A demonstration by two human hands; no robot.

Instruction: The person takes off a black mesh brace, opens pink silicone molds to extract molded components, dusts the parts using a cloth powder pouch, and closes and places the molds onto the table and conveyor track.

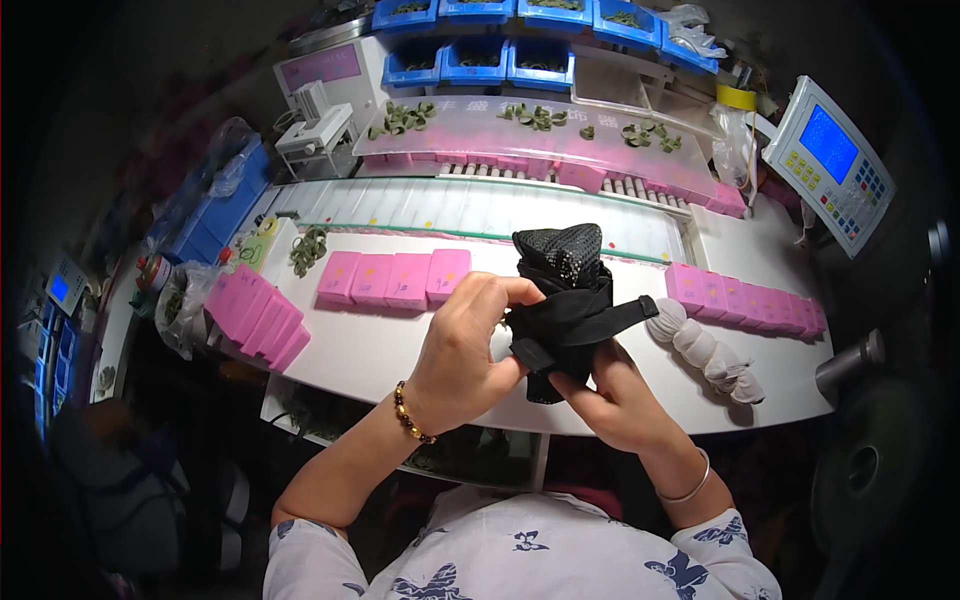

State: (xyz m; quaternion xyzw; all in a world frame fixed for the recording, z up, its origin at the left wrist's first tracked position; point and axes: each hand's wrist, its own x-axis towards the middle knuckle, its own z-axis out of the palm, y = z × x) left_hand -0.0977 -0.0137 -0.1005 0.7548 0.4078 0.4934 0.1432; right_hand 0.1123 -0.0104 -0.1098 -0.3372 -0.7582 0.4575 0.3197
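A black mesh pouch with wide black straps [562, 262] is held up over the front of the white worktable, between my two hands. My left hand [462, 345] is closed on its left side, thumb and index finger gripping the black fabric near a strap end. From below and to the right, my right hand [622, 400] grips the same pouch, with its thumb on the front and its other fingers partly hidden behind. One strap end sticks out to the right. A knotted white cloth bundle [705, 350] lies just right of my right hand.
Pink blocks [395, 278] stand in a row left of the pouch, with another row [740, 298] on the right. More pink blocks [258, 315] lean at the table's left edge. Behind are a glass-topped strip [440, 208], a clear shelf [600, 135], blue bins [475, 62] and a keypad display [832, 160].
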